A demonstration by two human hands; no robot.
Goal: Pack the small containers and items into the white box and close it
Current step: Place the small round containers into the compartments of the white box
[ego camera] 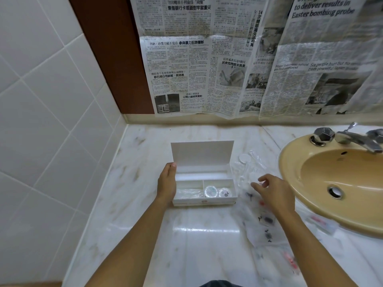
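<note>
- The white rectangular cardboard box (207, 200) sits open around the middle of the pale marble countertop (207, 235), between the counter's left edge and the beige oval sink (290, 179).
- Its long axis runs left to right, roughly parallel to the counter's back edge. The opening faces up, and the lid (202, 154) stands upright on the far long side with its inner face toward the person.
- Two small round white-lidded containers (211, 192) lie side by side in the front right compartment. The front left one holds something clear that is too faint to name.
- The left hand (166, 183) rests flat against the box's left end with its fingers straight, steadying it.
- The right hand (273, 191) hovers just right of the box over crumpled clear plastic packets (248, 168). Its fingers are curled with thumb and forefinger close together, but I cannot tell whether they pinch anything.
- Packing seems to be midway. A small white round container (244, 158) remains on the counter near the box's back right corner, among the wrappers.
- The next move probably calls for lifting a loose item cleanly from the slippery plastic and lowering it into a free compartment.
- The lid would later fold forward and down.
</note>
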